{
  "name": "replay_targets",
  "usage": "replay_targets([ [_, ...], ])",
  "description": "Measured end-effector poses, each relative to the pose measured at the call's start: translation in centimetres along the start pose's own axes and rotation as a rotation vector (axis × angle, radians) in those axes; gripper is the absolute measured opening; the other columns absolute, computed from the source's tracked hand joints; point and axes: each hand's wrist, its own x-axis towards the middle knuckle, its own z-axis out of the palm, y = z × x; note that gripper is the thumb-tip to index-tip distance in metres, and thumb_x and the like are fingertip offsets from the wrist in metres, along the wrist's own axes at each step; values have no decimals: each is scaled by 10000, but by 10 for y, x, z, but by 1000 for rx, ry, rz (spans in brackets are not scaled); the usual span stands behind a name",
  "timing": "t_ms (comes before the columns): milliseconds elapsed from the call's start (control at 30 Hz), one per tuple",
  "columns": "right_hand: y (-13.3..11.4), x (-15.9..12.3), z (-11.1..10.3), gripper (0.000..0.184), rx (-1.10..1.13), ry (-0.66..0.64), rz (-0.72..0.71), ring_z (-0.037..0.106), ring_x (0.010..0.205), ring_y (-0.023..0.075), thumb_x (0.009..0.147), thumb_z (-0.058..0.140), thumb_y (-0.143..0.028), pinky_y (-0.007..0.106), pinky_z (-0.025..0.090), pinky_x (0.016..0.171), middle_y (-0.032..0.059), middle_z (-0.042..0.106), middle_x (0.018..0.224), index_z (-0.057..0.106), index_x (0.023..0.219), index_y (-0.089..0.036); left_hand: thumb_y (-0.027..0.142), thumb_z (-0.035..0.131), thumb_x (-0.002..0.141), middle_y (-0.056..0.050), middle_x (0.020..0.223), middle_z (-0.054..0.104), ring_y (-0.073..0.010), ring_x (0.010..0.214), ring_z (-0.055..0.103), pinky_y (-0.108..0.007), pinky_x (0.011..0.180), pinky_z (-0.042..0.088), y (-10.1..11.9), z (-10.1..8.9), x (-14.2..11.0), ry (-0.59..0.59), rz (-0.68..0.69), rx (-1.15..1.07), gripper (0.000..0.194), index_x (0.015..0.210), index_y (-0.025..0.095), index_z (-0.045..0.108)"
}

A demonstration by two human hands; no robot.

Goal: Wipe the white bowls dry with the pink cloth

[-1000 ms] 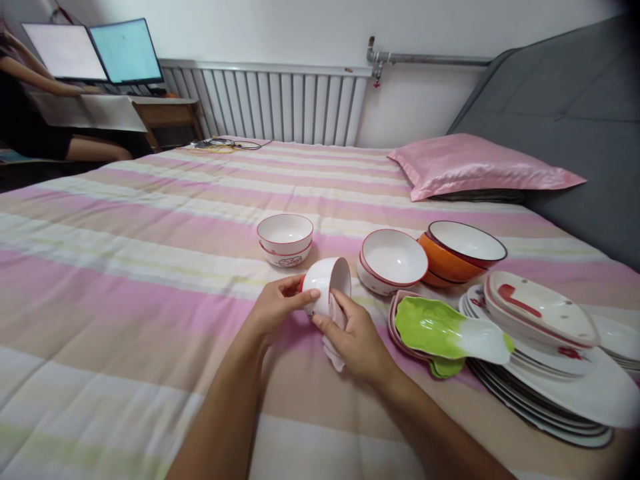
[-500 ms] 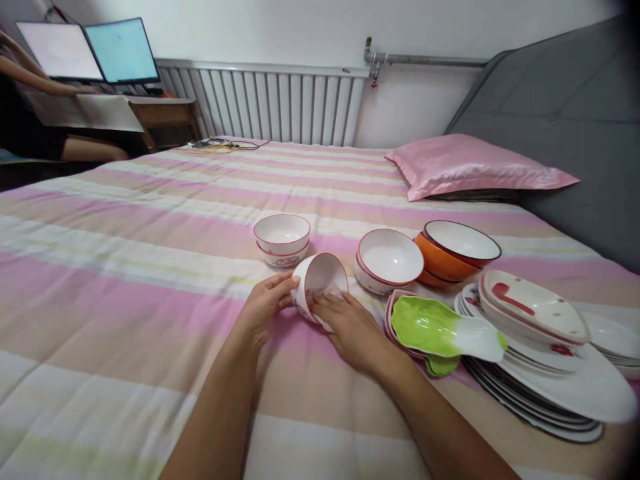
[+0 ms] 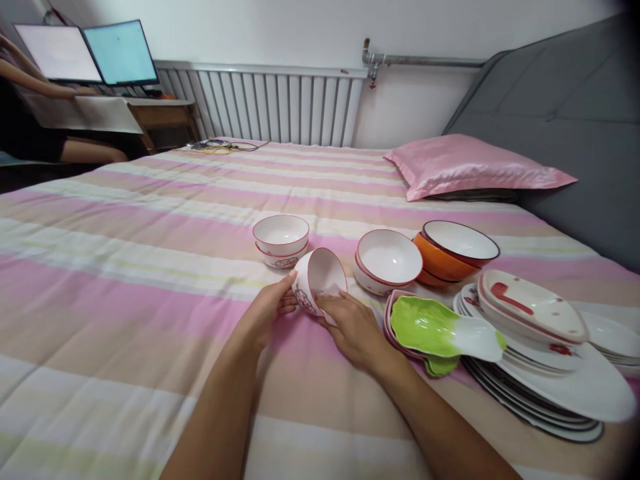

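Note:
A white bowl with a red rim and a printed pattern on its outside is tilted between my two hands, its opening facing right. My left hand grips its left side, thumb by the upper edge and fingers against the outer wall. The lower rim is in my right hand, with fingers reaching over it. Something pale near those fingertips inside the bowl is too unclear to name. Just behind stand two stacked white bowls, and to the right another stack of red-rimmed bowls.
Orange bowls stand at the right. Nearer lie a green leaf-shaped dish, an oval dish and stacked plates. A pink pillow rests before the grey headboard. Another person's arm is at the desk.
The bowl has turned a little in my hands, showing more of its printed outer side. My right fingers have shifted from deep inside toward the rim. The other dishes stay put.

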Motion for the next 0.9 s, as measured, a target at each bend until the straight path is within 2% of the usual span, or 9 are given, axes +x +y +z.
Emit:
replay_targets([
  [67, -5, 0, -3, 241, 38, 18, 71, 642, 968, 214, 892, 481, -205, 348, 454, 876, 75, 706, 1039, 628, 1083, -205, 555, 671, 690, -82, 854, 700, -209, 820, 629, -319, 818, 456, 2, 2, -1, -5, 22, -66, 442, 882, 158, 690],
  [167, -16, 0, -8, 206, 220, 108, 204, 637, 721, 199, 885, 510, -306, 288, 459, 665, 59, 704, 796, 645, 949, -163, 505, 702, 674, -72, 840, 696, -203, 816, 629, -321, 828, 462, 6, 4, -4, -17, 41, -159, 404, 878, 156, 698],
  [300, -27, 0, -12, 222, 601, 307, 298, 619, 754, 174, 843, 558, -313, 268, 466, 684, 44, 700, 868, 639, 978, -157, 496, 714, 662, -70, 832, 694, -188, 806, 623, -291, 789, 470, 7, 4, -6, -54, 55, -203, 408, 879, 151, 715],
  [433, -34, -1, -9, 246, 730, 336, 369, 625, 816, 189, 824, 578, -316, 284, 480, 727, 53, 699, 934, 632, 1002, -156, 466, 726, 680, -86, 819, 702, -192, 776, 623, -292, 750, 477, 4, 3, -6, -93, 81, -135, 356, 840, 148, 730],
  [567, -42, -3, -4, 282, 673, 211, 289, 634, 890, 197, 850, 541, -278, 295, 477, 779, 41, 689, 1022, 584, 1118, -200, 412, 780, 642, -93, 894, 716, -209, 807, 628, -295, 750, 460, 4, 2, -8, -161, 142, -13, 418, 950, 135, 725],
  [667, -45, -5, -1, 375, 495, 92, 217, 631, 926, 215, 845, 545, -237, 313, 474, 793, 54, 671, 1088, 508, 1218, -220, 385, 809, 609, -82, 982, 714, -210, 857, 625, -286, 772, 446, 4, 0, -9, -197, 154, 13, 473, 1012, 157, 715],
  [767, -41, -6, 2, 366, 267, -47, 163, 630, 942, 242, 843, 536, -201, 332, 482, 775, 96, 663, 1098, 502, 1206, -182, 407, 778, 650, -73, 957, 718, -174, 792, 615, -262, 720, 436, 3, -2, -7, -155, 121, -2, 446, 1020, 164, 717],
  [833, -34, -6, 4, 363, 133, -95, 88, 604, 1043, 249, 840, 507, -142, 354, 465, 859, 118, 638, 1166, 513, 1202, -163, 426, 753, 681, -66, 928, 719, -155, 762, 605, -250, 701, 431, 2, -3, -4, -108, 113, -17, 444, 1043, 172, 711],
  [900, -26, -5, 6, 420, 20, -91, 20, 544, 1171, 237, 839, 450, -74, 384, 397, 986, 117, 595, 1265, 501, 1246, -166, 437, 742, 693, -65, 912, 716, -150, 758, 602, -248, 708, 434, 1, -2, -1, -71, 112, -30, 454, 1060, 173, 705],
])
